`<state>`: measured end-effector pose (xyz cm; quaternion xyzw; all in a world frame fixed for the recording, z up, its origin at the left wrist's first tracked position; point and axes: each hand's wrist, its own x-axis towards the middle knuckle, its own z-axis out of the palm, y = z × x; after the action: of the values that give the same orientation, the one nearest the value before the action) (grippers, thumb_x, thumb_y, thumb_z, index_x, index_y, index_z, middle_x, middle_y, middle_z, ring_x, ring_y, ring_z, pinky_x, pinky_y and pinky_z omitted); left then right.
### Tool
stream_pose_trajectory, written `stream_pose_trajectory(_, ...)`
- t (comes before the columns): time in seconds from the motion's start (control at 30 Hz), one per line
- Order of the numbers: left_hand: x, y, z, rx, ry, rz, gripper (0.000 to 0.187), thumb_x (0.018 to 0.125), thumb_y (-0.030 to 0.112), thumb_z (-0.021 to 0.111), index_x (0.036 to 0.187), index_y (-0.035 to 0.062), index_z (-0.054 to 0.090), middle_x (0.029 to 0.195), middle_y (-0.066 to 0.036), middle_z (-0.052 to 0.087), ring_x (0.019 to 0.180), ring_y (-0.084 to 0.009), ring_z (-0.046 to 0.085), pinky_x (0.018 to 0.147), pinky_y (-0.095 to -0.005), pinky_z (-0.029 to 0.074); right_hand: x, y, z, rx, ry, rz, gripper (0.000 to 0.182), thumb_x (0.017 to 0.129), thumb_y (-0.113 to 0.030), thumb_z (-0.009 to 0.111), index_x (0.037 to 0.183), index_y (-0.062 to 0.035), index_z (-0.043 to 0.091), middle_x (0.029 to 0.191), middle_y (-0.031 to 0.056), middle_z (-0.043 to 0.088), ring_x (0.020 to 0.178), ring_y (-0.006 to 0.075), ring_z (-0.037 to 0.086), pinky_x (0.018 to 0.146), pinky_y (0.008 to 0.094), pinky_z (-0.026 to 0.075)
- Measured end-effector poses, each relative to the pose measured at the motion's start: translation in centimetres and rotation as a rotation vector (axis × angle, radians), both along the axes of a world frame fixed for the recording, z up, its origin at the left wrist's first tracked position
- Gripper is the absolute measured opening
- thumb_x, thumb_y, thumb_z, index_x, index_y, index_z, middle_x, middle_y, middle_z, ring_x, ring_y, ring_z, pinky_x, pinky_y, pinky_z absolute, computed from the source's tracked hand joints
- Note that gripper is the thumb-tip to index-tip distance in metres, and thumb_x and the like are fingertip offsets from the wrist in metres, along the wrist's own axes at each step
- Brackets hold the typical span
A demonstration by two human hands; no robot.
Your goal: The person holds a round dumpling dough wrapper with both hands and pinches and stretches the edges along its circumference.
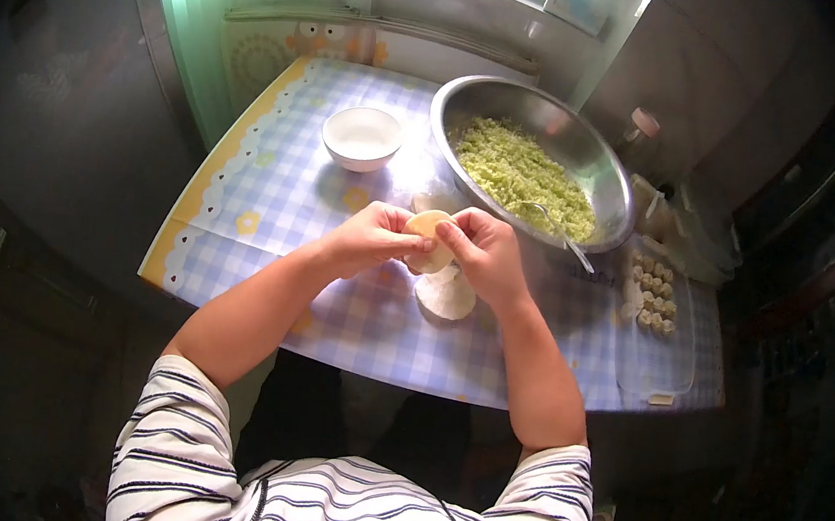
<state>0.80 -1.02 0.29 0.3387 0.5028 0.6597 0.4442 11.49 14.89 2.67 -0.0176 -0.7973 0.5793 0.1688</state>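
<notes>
Between my two hands, over the middle of the table, is a thin, round, pale dough wrapper (428,223). My left hand (371,239) pinches its left side with thumb and fingers. On the opposite edge, my right hand (488,255) grips it with the thumb on top. Just below my fingers, more white round wrappers (446,295) lie on the checked tablecloth. Beyond my right hand stands a large steel basin (603,163) of shredded light green filling (522,170). A metal spoon (577,254) rests in it, its handle over the near rim.
A white bowl (359,162) sits at the back left of the table. At the right, a clear plastic tray (653,372) holds rows of small folded dumplings (658,294). Behind it are a pink-capped jar (642,124) and plastic bags. A window is behind the table.
</notes>
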Motion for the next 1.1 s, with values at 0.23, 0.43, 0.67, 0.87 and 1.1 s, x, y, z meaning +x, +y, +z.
stream_pose_trajectory(0.23,0.13,0.03,-0.28,-0.015,0.017,0.000,0.028,0.081,0.019,0.068,0.100,-0.0015,0.063,0.091,-0.005,0.064,0.082,-0.0101,0.060,0.073,-0.0254,0.048,-0.15,0.02,-0.22,-0.191,-0.014,0.082,0.018,0.084,-0.018,0.063,0.084,0.0000,0.063,0.072,0.0006,0.061,0.065,0.0049,0.051,0.058,0.0204,0.042)
stream_pose_trajectory(0.43,-0.14,0.18,-0.38,0.002,0.023,-0.003,0.030,0.080,0.020,0.069,0.099,-0.0027,0.062,0.088,-0.004,0.063,0.078,-0.0092,0.060,0.070,-0.0241,0.048,-0.24,0.19,-0.56,0.046,-0.015,0.015,0.014,0.082,-0.014,0.065,0.081,-0.0005,0.063,0.070,-0.0001,0.059,0.062,0.0045,0.049,0.055,0.0213,0.041)
stream_pose_trajectory(0.67,0.32,-0.01,0.06,0.021,-0.013,0.030,0.028,0.082,0.018,0.067,0.101,-0.0020,0.062,0.091,-0.005,0.064,0.084,-0.0094,0.059,0.074,-0.0247,0.047,-0.25,0.07,-0.56,-0.118,0.006,0.005,0.018,0.086,-0.017,0.060,0.081,0.0006,0.063,0.066,-0.0026,0.057,0.060,0.0041,0.046,0.054,0.0204,0.039)
stream_pose_trajectory(0.87,-0.01,0.08,-0.09,0.019,0.003,0.016,0.032,0.080,0.019,0.068,0.102,-0.0030,0.061,0.090,-0.005,0.064,0.082,-0.0104,0.060,0.073,-0.0251,0.048,-0.33,0.18,-0.29,-0.290,-0.030,0.071,0.021,0.087,-0.018,0.059,0.082,0.0017,0.064,0.068,-0.0016,0.059,0.062,0.0045,0.049,0.055,0.0204,0.040)
stream_pose_trajectory(1.1,0.31,-0.04,0.16,-0.003,0.003,0.020,0.028,0.082,0.017,0.067,0.102,-0.0018,0.062,0.092,-0.005,0.064,0.083,-0.0101,0.060,0.074,-0.0253,0.048,-0.14,-0.12,-0.16,-0.031,0.018,-0.009,0.020,0.087,-0.017,0.060,0.083,0.0026,0.064,0.071,0.0009,0.062,0.065,0.0054,0.052,0.059,0.0211,0.043)
